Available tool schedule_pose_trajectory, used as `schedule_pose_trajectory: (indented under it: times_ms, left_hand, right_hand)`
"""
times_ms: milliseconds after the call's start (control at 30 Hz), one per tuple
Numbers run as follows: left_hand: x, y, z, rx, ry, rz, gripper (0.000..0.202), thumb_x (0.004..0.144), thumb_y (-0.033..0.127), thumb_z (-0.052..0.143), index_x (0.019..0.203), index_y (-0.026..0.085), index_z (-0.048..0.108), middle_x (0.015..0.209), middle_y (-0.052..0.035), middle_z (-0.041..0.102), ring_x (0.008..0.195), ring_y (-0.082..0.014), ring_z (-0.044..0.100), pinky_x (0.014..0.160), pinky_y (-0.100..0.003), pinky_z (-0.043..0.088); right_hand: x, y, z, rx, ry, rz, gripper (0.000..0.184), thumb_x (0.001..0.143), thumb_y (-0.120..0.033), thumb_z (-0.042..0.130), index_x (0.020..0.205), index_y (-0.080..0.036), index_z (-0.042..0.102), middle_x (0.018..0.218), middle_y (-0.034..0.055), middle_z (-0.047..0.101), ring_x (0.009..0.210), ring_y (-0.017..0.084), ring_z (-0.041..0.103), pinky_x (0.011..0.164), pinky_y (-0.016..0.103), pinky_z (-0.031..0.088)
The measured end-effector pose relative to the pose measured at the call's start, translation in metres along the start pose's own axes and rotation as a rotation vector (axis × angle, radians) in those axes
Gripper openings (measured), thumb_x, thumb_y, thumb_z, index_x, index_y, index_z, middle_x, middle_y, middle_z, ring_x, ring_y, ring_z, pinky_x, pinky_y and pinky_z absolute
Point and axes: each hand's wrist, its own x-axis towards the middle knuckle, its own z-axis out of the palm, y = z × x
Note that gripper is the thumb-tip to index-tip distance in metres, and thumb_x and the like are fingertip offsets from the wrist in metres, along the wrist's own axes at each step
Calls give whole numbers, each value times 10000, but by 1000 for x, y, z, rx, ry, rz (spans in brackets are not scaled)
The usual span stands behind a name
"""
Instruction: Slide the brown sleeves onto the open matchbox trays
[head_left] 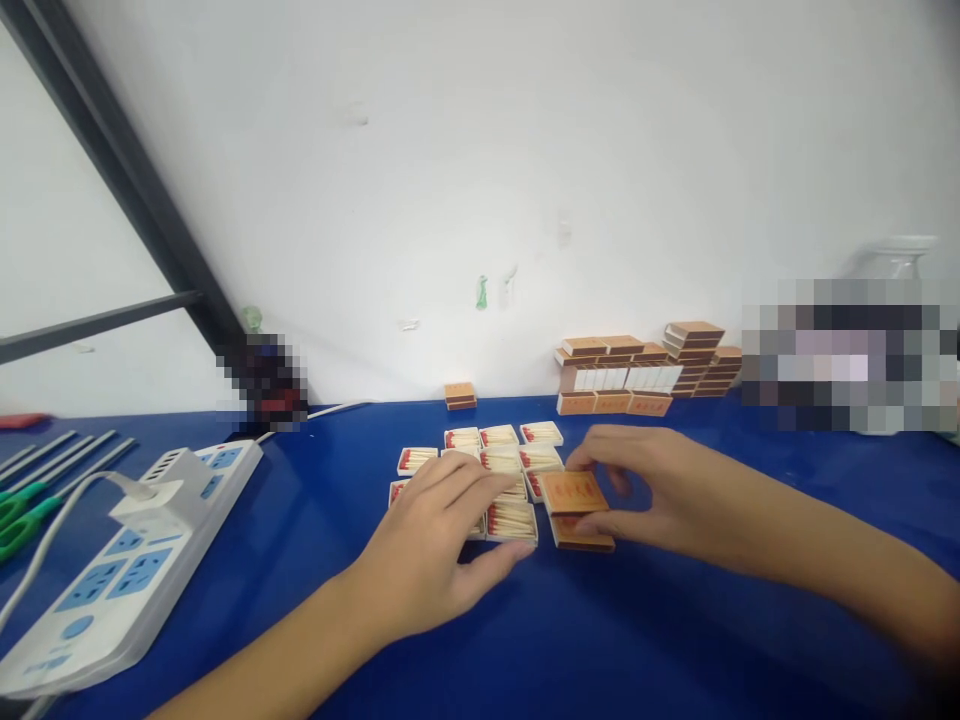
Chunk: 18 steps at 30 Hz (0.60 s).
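On the blue table (pixel 615 640) lie several open matchbox trays (pixel 501 436) full of red-tipped matches, set in rows. My left hand (pixel 435 545) rests over the near-left trays, its fingers and thumb pinching a tray of matches (pixel 511 520). My right hand (pixel 649 490) comes in from the right and holds an orange matchbox sleeve (pixel 574 492) between thumb and fingers, just right of that tray. A second orange sleeve (pixel 583 534) lies flat under it.
Stacks of orange matchboxes (pixel 645 370) stand against the white wall at the back right, and a single box (pixel 460 396) sits further left. A white power strip (pixel 131 560) with a plug lies at the left, with green-handled scissors (pixel 19 515) and metal rods (pixel 52 460) beyond it.
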Motion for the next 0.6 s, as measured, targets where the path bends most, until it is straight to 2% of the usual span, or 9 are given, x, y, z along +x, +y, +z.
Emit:
schedule_pose_trajectory:
  times_ms: [133, 200, 300, 400, 500, 533, 600]
  left_hand:
    - [2, 1, -3, -6, 20, -12, 487, 947, 426, 750, 1349, 199, 592, 1199, -100, 739, 1117, -275, 658, 1007, -480, 559]
    - [2, 0, -3, -11, 13, -7, 437, 966, 394, 733, 1339, 209, 601, 1179, -88, 744, 1100, -264, 656, 1000, -470, 553]
    - [1, -4, -2, -30, 11, -24, 357, 984, 367, 717, 1293, 216, 624, 1130, -76, 746, 1059, -247, 654, 967, -454, 554]
    - [1, -8, -3, -54, 76, -99, 345, 957, 376, 750, 1242, 216, 640, 1116, -79, 736, 1039, -250, 645, 925, -449, 565]
    - [4, -9, -6, -40, 188, -195, 324, 920, 352, 788, 1187, 222, 657, 1092, -76, 732, 1022, -254, 646, 879, -438, 574]
    - [5, -9, -7, -36, 224, -211, 321, 909, 341, 798, 1176, 226, 662, 1085, -71, 731, 1016, -251, 649, 870, -431, 574]
    - [6, -8, -7, -44, 266, -213, 319, 903, 320, 804, 1177, 234, 665, 1084, -59, 730, 1010, -239, 653, 863, -414, 573]
  right_hand:
    - [3, -19, 14, 87, 79, -112, 208, 923, -379, 739, 1106, -285, 713, 1020, 41, 697, 820, 190, 649, 692, 309, 495]
    - [3, -28, 25, 134, 101, -162, 229, 958, -333, 683, 1182, -288, 689, 1104, 57, 687, 863, 190, 659, 727, 313, 520]
    - [2, -35, 35, 171, 143, -170, 281, 967, -349, 664, 1241, -290, 649, 1105, 63, 677, 838, 189, 653, 716, 322, 537]
    - [3, -36, 39, 282, 238, -36, 430, 956, -437, 687, 1352, -310, 578, 1017, 43, 676, 708, 170, 617, 644, 324, 539]
    - [6, -41, 41, 535, 440, 149, 394, 948, -535, 684, 1242, -290, 590, 938, 27, 664, 675, 162, 606, 585, 301, 524]
    - [7, -44, 42, 630, 465, 191, 381, 946, -572, 672, 1183, -282, 602, 887, 19, 653, 668, 164, 605, 562, 291, 510]
    - [9, -52, 44, 772, 365, 224, 393, 936, -630, 657, 1086, -268, 634, 754, -2, 608, 625, 164, 586, 520, 278, 476]
